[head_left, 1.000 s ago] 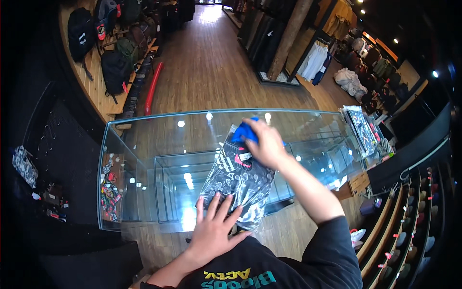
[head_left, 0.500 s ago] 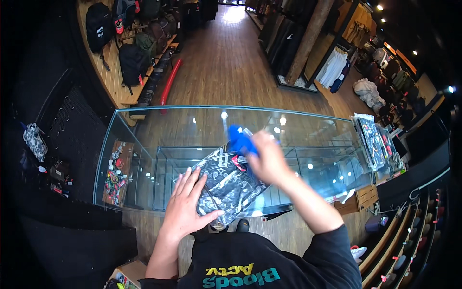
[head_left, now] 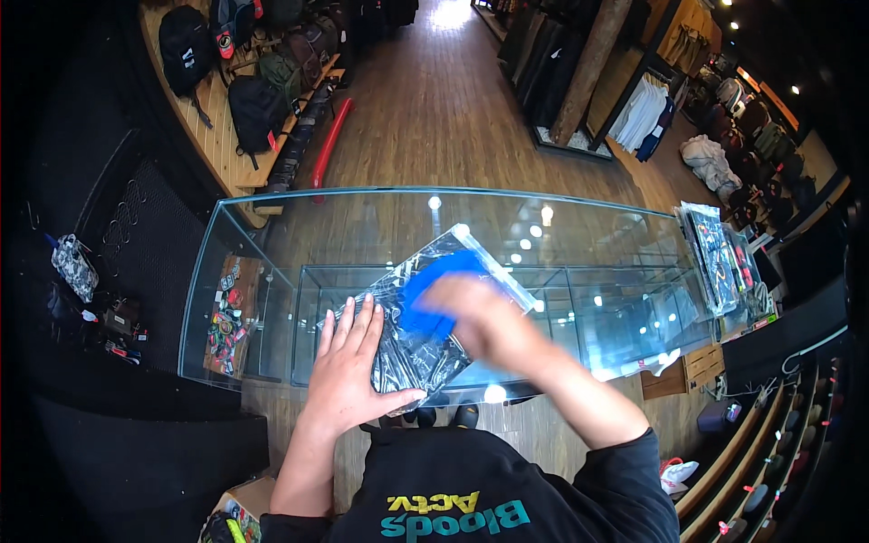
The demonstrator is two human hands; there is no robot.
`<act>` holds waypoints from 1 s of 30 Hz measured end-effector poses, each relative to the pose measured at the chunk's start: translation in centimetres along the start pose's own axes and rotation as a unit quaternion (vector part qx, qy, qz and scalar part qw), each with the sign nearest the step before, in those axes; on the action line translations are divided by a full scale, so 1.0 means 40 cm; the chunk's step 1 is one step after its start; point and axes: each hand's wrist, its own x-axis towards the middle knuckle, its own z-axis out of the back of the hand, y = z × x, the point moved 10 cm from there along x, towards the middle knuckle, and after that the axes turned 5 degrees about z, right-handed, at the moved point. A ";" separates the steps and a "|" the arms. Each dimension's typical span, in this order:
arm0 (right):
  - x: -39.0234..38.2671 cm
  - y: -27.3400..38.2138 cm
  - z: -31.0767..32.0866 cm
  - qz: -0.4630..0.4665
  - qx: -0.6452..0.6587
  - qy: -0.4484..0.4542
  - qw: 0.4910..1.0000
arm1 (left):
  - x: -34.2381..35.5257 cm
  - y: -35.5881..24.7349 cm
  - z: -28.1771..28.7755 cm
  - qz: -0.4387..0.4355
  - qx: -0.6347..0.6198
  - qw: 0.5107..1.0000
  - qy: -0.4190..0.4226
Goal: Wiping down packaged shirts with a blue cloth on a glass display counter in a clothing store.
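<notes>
A clear plastic package with dark patterned cloth inside lies at a slant on the glass display case. My left hand rests flat on its left side, fingers spread and thumb along the near edge. Over the package's middle, my right hand grips a bright blue cloth, pressed against the plastic. Motion smears the right fingers, and the cloth with the hand covers much of the package.
More packaged goods are stacked at the case's right end. Small colourful items lie on a wooden board inside the left end. Backpacks hang at the far left, and a long red tube lies beyond the case.
My right hand has drawn the blue cloth from the package's far edge nearer and leftward onto its middle. My left hand stays on the package.
</notes>
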 end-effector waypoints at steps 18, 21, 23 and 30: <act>0.013 -0.033 -0.114 -0.009 0.052 0.166 0.985 | -0.007 0.002 -0.017 0.001 0.037 0.999 -0.009; 0.013 -0.247 0.054 -0.104 -0.076 0.026 0.991 | 0.002 -0.007 -0.010 -0.006 0.026 1.000 -0.011; 0.013 -0.335 0.136 -0.189 -0.145 -0.018 0.971 | 0.002 -0.012 -0.010 -0.013 0.023 1.000 -0.015; 0.083 -0.239 -0.023 -0.091 -0.126 0.056 0.986 | 0.001 -0.007 -0.006 -0.014 0.016 1.000 -0.019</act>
